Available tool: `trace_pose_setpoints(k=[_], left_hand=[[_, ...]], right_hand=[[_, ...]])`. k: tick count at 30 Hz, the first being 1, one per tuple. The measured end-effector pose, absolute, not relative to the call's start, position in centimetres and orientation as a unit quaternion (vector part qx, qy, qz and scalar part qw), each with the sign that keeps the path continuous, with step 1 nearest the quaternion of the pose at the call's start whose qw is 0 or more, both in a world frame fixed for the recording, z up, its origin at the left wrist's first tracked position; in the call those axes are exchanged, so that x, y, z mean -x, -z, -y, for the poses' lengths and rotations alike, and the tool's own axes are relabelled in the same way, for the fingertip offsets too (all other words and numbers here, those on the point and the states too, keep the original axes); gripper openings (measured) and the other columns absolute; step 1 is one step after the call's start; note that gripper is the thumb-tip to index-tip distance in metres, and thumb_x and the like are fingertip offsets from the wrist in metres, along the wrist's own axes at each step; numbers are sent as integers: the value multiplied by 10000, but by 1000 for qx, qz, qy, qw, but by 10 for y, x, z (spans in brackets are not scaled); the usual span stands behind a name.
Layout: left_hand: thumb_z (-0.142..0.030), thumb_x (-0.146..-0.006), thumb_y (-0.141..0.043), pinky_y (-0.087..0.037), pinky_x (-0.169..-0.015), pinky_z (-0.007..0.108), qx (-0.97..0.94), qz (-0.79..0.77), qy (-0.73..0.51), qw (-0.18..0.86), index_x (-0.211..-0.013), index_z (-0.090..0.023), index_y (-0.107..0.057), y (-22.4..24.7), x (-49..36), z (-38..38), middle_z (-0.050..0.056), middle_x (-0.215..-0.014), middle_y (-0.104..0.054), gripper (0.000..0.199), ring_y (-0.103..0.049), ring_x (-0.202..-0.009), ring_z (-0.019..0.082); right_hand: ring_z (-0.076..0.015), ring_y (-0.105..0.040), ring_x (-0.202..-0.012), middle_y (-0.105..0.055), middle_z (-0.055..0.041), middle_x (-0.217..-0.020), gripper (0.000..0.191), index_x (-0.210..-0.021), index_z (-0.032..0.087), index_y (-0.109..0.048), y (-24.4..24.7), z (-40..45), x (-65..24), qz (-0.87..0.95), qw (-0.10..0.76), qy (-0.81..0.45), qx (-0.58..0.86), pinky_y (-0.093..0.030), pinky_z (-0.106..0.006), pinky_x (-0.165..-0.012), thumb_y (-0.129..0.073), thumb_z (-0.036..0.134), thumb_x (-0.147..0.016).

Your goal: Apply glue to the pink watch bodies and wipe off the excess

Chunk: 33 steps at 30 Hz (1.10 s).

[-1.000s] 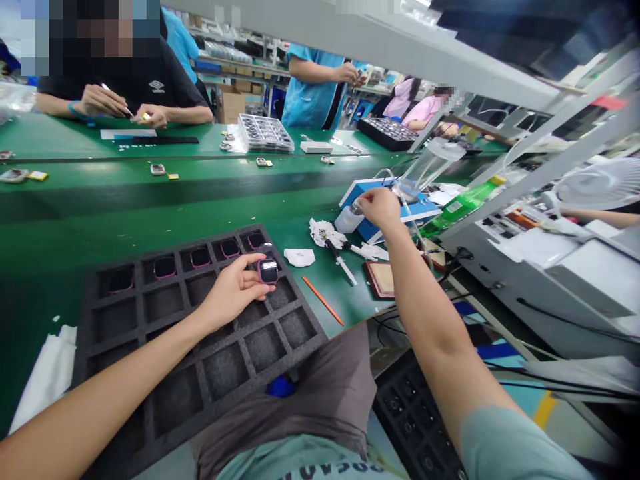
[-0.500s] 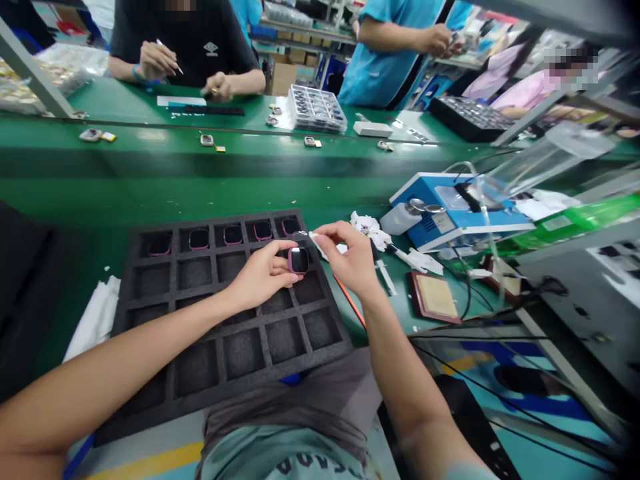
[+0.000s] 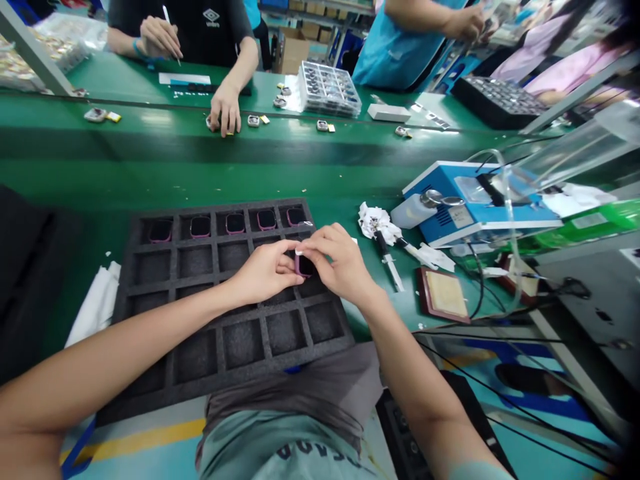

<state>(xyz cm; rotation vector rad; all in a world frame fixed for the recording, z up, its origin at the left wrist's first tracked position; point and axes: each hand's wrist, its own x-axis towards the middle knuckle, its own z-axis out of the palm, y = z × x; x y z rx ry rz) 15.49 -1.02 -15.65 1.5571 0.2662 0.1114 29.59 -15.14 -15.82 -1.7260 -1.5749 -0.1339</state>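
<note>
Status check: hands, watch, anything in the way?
Left hand pinching pink smartwatch over foam tray. Right hand pressing white swab on it. Nothing in the way.

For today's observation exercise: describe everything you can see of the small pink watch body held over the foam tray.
The watch body is small, with a pink casing and a dark glossy screen; it looks like plastic. No strap shows. The left hand pinches it from the left, and the right hand touches its top edge, holding something small and white. It sits just above the black foam tray, mostly hidden by fingers.
</note>
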Motion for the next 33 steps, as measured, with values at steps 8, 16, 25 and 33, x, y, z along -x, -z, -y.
trace_pose_setpoints(k=[8, 16, 25, 33], left_hand=[[-136, -705, -812, -598, -759, 354, -717, -123, -45, 685, -1177, -149, -623, 154, -155, 13, 24, -761, -767, 509, -780, -770, 237], [-114, -707, -805, -612, -744, 319, -709, -121, -61, 692, -1180, -166, -618, 157, -154, 15, -14, -720, -760, 512, -778, -722, 193], [-78, -727, -793, -610, -856, 345, -677, -138, -90, 718, -1228, -156, -574, 153, -155, 16, 50, -890, -789, 552, -796, -886, 211], [-110, -734, -822, -606, -877, 351, -670, -115, -64, 731, -1231, -182, -560, 151, -155, 10, 18, -834, -783, 567, -807, -878, 222]], right_hand=[[-189, -522, -826, -691, -46, -867, 212, -991, 248, -772, 158, 162, -284, 619, 378, 85, 683, -426, -390, -740, -564, 217, -1019], [-214, -563, -821, -735, -47, -863, 203, -968, 267, -769, 165, 156, -275, 542, 412, 132, 720, -433, -439, -766, -571, 274, -1015], [-225, -598, -768, -744, -28, -829, 148, -889, 273, -758, 173, 196, -276, 441, 410, 91, 793, -470, -419, -728, -628, 257, -958], [-190, -646, -870, -749, -14, -902, 147, -919, 265, -747, 148, 167, -287, 478, 528, 15, 701, -512, -386, -812, -615, 232, -975]])
